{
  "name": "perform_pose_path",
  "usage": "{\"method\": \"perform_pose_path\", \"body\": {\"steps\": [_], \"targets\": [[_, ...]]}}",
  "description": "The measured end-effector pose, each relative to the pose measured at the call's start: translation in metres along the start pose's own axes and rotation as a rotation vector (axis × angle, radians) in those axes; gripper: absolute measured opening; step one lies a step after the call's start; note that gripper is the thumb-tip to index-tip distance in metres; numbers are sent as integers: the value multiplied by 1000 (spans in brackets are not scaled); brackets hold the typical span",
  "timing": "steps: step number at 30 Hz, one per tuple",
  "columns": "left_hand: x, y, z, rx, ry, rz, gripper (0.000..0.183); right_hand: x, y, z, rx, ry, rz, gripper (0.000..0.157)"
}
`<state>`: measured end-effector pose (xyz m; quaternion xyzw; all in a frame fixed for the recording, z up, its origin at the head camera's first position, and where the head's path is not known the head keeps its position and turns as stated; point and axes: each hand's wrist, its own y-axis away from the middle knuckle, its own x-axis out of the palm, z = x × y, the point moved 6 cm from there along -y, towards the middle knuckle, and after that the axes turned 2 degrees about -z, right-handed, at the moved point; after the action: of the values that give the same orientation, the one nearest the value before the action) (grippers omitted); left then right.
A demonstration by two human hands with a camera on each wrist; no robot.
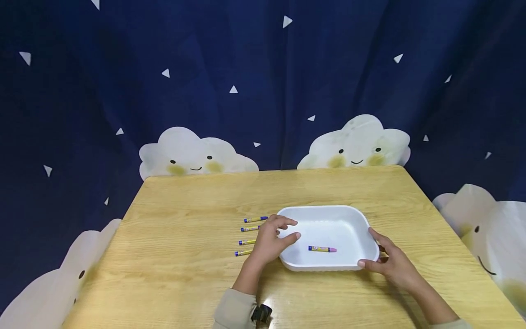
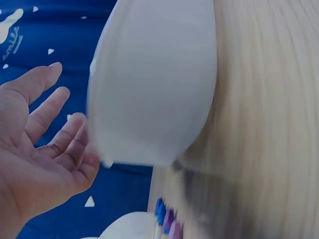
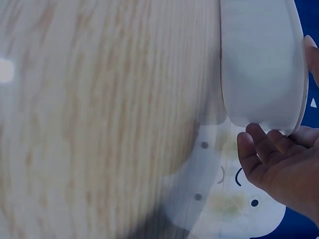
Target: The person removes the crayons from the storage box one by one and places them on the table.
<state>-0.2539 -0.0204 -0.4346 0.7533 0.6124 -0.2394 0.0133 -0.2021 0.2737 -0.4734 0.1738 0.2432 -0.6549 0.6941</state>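
Note:
A white plastic basin [image 1: 341, 230] with rounded corners sits on the table, and one pink crayon [image 1: 322, 249] in a yellow wrapper lies on its floor. My left hand [image 1: 274, 238] is over the basin's left rim, thumb and fingers apart, with nothing held. Its spread fingers [image 2: 65, 127] appear beside the basin's outer wall in the left wrist view. At the right end, my right hand [image 1: 390, 261] grips the basin, its thumb at the near corner. The fingers [image 3: 259, 144] of that hand bend against the outer end wall.
Several crayons [image 1: 247, 242] in yellow wrappers lie in a column left of the basin, partly hidden by the left hand. The wooden table [image 1: 181, 274] meets a dark blue curtain [image 1: 263, 82] with clouds and triangles at its far edge. A dark band [image 1: 261, 313] is near the left cuff.

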Motion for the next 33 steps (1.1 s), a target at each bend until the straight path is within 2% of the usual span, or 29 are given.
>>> {"method": "perform_pose_path", "body": {"steps": [4,8,11,15,18,20,24,28,33], "targets": [[15,-9,-2,15,22,11,27,-2,-1,1,3,1,-3,94],[31,-17,0,17,21,49,29,-2,-1,2,7,-10,4,93],[45,-22,4,-21,11,105,30,-2,-2,2,9,-15,13,94],[62,-27,13,-140,-33,206,29,0,-3,2,9,-21,16,94],[71,-29,20,-220,-97,278,28,0,-3,2,12,-18,14,94],[75,-29,24,-248,-154,312,28,0,-2,1,14,-17,14,94],[81,-31,30,-275,-262,321,28,0,-2,1,12,-17,10,93],[84,-31,33,-274,-382,310,25,0,-2,2,-3,7,-2,93],[87,-29,30,-199,-584,319,20,0,-1,1,-3,24,-7,92]]}}
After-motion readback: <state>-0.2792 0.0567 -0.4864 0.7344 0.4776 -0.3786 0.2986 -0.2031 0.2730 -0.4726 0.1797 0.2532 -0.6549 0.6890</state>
